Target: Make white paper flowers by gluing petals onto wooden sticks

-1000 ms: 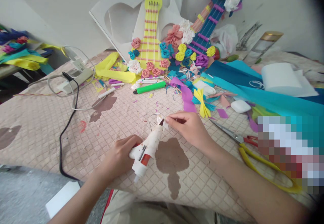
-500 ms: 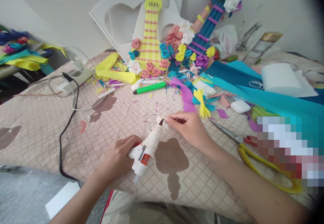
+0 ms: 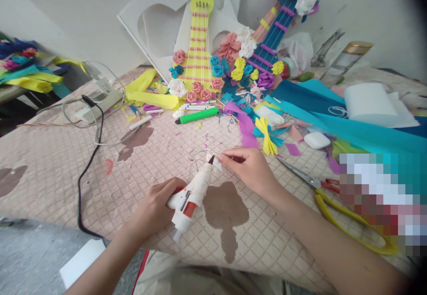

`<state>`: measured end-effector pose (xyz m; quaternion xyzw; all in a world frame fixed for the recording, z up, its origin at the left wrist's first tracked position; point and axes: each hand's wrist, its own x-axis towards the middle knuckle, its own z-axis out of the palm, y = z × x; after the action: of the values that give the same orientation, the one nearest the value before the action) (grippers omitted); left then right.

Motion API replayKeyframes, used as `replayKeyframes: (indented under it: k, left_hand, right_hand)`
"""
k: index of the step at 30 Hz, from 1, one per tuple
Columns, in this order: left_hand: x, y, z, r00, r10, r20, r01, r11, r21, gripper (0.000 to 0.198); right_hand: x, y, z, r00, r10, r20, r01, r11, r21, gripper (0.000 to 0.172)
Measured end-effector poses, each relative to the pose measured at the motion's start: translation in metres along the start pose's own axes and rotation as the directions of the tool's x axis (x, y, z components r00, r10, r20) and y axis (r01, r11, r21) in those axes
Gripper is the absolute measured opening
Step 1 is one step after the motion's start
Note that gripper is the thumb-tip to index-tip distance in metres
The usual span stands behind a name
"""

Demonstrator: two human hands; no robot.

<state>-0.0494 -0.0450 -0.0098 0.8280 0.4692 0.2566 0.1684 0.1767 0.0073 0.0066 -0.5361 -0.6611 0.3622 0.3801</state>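
Observation:
My left hand is closed round the handle of a white hot glue gun, its dark nozzle pointing up and away from me. A stub of clear glue stick shows at the gun's rear. Between thumb and fingertips, my right hand pinches a small piece of white crepe paper. The nozzle tip is at this paper, and I cannot tell whether it touches. Ahead of the hands lies a green marker. To the right of my right hand is a yellow paper bow.
A yellow paper guitar and a blue one, both with paper flowers, lean at the back. Scissors lie right, beside turquoise paper and a white roll. A black cable and power strip are left.
The glue gun has shifted very slightly left and down with my left hand. My right hand keeps its pinch on the white paper in nearly the same place.

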Motion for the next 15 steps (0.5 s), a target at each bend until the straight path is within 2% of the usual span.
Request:
replayKeyframes:
  k: [10,15]
  left_hand:
    - [0.0013,0.0031,-0.0016,1.000,-0.013,0.012,0.013,1.000,-0.001,0.011]
    - [0.0014,0.0004,-0.0022,1.000,-0.004,0.008,0.004,1.000,-0.017,0.010]
  right_hand:
    - [0.0012,0.0026,0.0013,0.998,-0.048,-0.039,0.049,0.999,0.017,0.013]
    - [0.0012,0.0021,0.0014,0.990,-0.116,-0.079,0.114,0.993,-0.038,0.011]
